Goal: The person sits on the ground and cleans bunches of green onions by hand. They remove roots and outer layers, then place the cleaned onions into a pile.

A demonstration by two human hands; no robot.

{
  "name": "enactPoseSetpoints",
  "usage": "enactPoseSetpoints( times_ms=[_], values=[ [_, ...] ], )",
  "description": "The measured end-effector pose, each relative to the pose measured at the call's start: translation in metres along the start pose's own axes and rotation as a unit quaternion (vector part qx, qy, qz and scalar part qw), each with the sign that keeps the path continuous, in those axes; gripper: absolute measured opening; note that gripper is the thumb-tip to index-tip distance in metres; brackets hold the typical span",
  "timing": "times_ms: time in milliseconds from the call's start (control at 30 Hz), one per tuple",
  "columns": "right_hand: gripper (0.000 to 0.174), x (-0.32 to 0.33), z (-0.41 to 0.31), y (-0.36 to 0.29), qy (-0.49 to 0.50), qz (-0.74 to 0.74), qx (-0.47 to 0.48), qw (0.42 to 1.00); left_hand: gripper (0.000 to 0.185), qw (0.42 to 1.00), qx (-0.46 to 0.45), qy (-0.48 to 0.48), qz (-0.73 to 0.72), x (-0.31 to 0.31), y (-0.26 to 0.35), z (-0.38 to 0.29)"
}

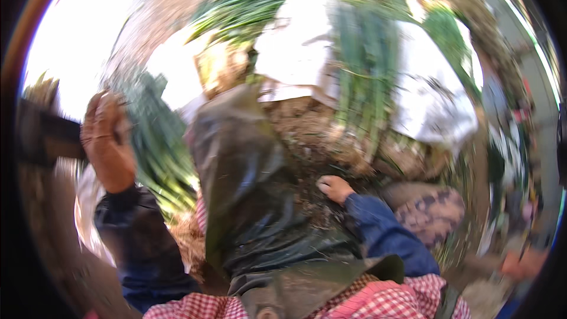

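Note:
My left hand (110, 141), in a brown glove, is raised at the left beside a dark beam (48, 130). Blur hides whether its fingers touch the beam. Just right of it lies a bunch of long green onions (159, 146). My right hand (337, 189) looks bare and hangs low between my knees, over soil-strewn ground (316, 206). Its fingers are bent, and I cannot make out anything in them. Beyond it, a tied green onion bundle (367, 79) points its muddy roots towards me, between a white sack (301, 44) and another white sack (432, 93).
A dark, wet apron (252, 186) covers my lap and left leg. More green onions (248, 11) lie across the far side. My patterned right knee (429, 215) is bent. A blurred hand (525, 263), perhaps another person's, shows at the right edge.

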State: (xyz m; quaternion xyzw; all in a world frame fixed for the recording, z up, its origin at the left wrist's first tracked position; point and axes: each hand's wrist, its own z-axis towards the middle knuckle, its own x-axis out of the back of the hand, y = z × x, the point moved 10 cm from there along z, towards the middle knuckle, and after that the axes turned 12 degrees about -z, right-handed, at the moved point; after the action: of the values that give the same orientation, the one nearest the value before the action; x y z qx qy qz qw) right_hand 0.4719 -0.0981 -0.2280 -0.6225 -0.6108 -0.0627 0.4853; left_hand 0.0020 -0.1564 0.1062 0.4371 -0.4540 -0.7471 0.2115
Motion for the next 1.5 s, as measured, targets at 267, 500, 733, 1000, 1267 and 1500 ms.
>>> enactPoseSetpoints(
  times_ms=[267,500,733,1000,1267,1500],
  values=[
    [0.029,0.03,-0.029,-0.019,0.052,0.031,-0.027,0.998,0.076,0.563,-0.169,-0.809,-0.008,-0.305,0.044,-0.461],
    [0.062,0.148,-0.122,0.026,0.554,0.006,-0.106,0.826,0.018,0.664,0.111,-0.717,0.181,-0.263,-0.144,-0.336],
    [0.075,0.113,-0.02,0.101,0.356,0.234,-0.279,0.861,0.017,0.703,0.482,-0.517,0.08,-0.193,-0.23,-0.326],
    [0.03,0.361,-0.105,0.014,0.469,-0.044,-0.116,0.874,0.01,0.658,0.588,-0.469,0.023,-0.204,-0.249,-0.358],
    [0.025,0.206,-0.069,0.018,0.363,0.212,-0.121,0.899,0.018,0.755,0.533,-0.375,-0.077,-0.204,-0.243,-0.335],
    [0.029,0.163,-0.031,-0.025,0.163,0.516,-0.011,0.841,0.019,0.716,0.617,-0.317,-0.08,-0.175,-0.246,-0.362]
  ],
)
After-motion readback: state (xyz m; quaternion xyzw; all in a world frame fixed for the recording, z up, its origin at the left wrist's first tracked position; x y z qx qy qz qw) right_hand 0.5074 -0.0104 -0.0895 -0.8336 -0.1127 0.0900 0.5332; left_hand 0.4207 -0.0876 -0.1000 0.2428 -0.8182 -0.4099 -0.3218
